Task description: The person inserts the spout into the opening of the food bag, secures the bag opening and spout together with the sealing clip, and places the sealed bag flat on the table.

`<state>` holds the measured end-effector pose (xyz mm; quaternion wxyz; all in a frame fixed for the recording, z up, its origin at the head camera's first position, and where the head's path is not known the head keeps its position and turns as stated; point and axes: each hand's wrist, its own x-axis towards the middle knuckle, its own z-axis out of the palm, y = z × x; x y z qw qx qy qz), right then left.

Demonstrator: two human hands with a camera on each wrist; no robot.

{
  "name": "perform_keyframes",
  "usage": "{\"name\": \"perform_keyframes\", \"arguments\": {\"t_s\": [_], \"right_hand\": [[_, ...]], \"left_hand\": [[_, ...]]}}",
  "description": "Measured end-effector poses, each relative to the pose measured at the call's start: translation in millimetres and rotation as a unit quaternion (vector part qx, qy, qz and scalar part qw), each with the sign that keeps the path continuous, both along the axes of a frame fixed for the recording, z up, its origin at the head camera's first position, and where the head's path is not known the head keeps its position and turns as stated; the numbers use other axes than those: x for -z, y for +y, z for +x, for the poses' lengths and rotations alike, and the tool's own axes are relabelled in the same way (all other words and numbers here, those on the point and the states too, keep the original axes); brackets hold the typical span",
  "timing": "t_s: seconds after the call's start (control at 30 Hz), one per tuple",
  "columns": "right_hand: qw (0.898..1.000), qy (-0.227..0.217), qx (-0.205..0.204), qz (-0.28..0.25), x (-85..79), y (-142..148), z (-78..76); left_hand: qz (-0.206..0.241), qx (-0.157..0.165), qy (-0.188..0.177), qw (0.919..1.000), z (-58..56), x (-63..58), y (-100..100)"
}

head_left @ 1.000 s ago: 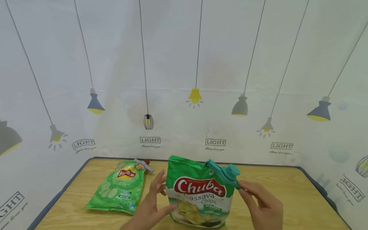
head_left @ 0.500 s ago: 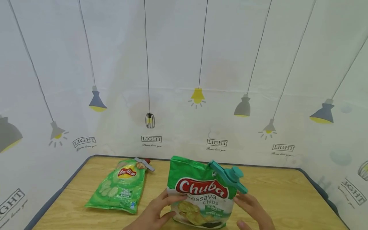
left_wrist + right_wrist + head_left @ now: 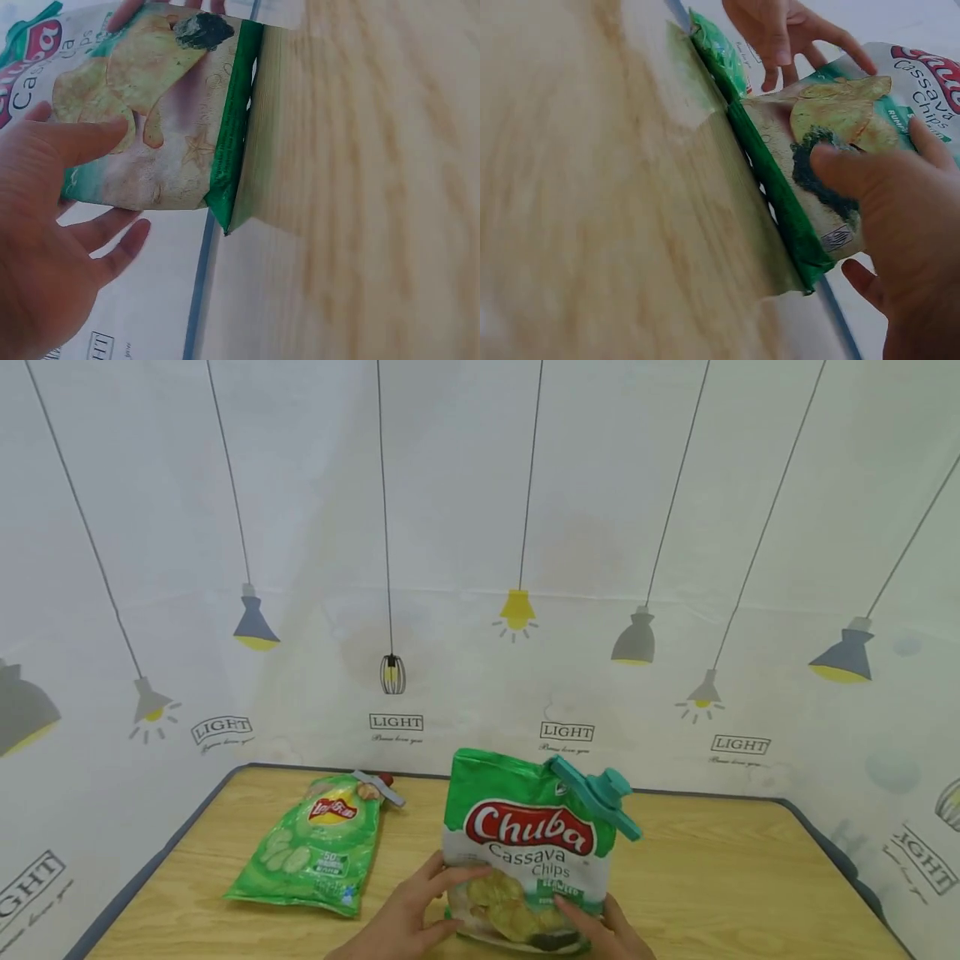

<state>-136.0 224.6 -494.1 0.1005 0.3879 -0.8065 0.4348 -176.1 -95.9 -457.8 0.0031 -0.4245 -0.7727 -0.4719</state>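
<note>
A green and white bag of Chuba cassava chips (image 3: 517, 827) stands upright in front of me, between both hands. A teal bag clip with a round cap (image 3: 603, 797) slants across its top right corner. My left hand (image 3: 401, 910) grips the lower left side, one digit across the printed front and other fingers at the edge (image 3: 112, 229). At the lower right my right hand (image 3: 611, 931) holds the bag, thumb (image 3: 840, 165) on the front and fingers partly hidden behind. The green bottom seam (image 3: 776, 199) is close to the tabletop; whether it touches is unclear.
A green Lay's chip bag (image 3: 307, 852) lies on the wooden table (image 3: 742, 877) to the left, a grey clip (image 3: 381, 788) across its top corner. Behind the dark table edge hangs a white backdrop (image 3: 450, 527) printed with lamps.
My right hand has let go of the teal clip and moved down to the bag's lower right side. My left fingers have come onto the front. The Chuba bag has risen slightly.
</note>
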Motion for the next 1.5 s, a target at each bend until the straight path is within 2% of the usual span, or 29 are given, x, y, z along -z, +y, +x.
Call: {"name": "perform_keyframes", "arguments": {"t_s": [0.03, 0.1, 0.13, 0.23, 0.33, 0.43, 0.67, 0.77, 1.0, 1.1, 1.2, 1.33, 1.5], "right_hand": [[1.0, 0.003, 0.001, -0.002, 3.0, 0.5, -1.6], [0.999, 0.04, 0.032, 0.007, 8.8, 0.0, -2.5], [0.996, 0.067, 0.06, 0.019, 11.2, -1.3, -2.2], [0.988, 0.084, 0.124, 0.029, 15.3, -6.4, -0.8], [0.978, 0.075, 0.19, 0.038, 16.4, -11.8, 2.3], [0.975, 0.059, 0.212, 0.042, 16.6, -14.1, 2.9], [0.971, 0.094, 0.209, 0.067, 18.8, -12.5, -4.4], [0.972, 0.084, 0.207, 0.071, 19.9, -13.1, -6.1], [0.978, 0.044, 0.2, 0.044, 16.3, -18.9, -6.4], [0.978, 0.015, 0.202, 0.043, 14.2, -21.7, -6.5], [0.979, -0.027, 0.2, 0.035, 12.1, -23.4, -7.2], [0.981, -0.081, 0.175, 0.009, 10.7, -24.2, -9.2], [0.983, -0.092, 0.156, -0.012, 10.8, -23.7, -11.7]], "left_hand": [[-0.012, -0.007, -0.009, 0.9999, -1.3, 1.4, 0.4], [-0.03, -0.019, -0.025, 0.9991, -3.4, 4.4, 1.6], [-0.033, -0.021, -0.032, 0.9987, -4.3, 5.9, 2.2], [-0.036, -0.029, -0.056, 0.9973, -6.2, 11.8, 4.3], [-0.035, -0.038, -0.084, 0.9952, -6.9, 17.9, 5.6], [-0.041, -0.05, -0.096, 0.9933, -7.1, 22.2, 5.6], [-0.049, -0.073, -0.08, 0.9929, -6.3, 23.3, 2.3], [-0.046, -0.076, -0.08, 0.9928, -5.6, 23.2, 1.1], [-0.033, -0.082, -0.076, 0.9931, -5.0, 25.9, -2.1], [-0.026, -0.085, -0.093, 0.9917, -5.4, 26.7, -3.2], [-0.016, -0.09, -0.128, 0.9875, -6.0, 26.6, -4.1], [-0.001, -0.097, -0.175, 0.9798, -7.0, 26.9, -4.9], [0.009, -0.1, -0.175, 0.9794, -9.4, 28.9, -4.4]]}}
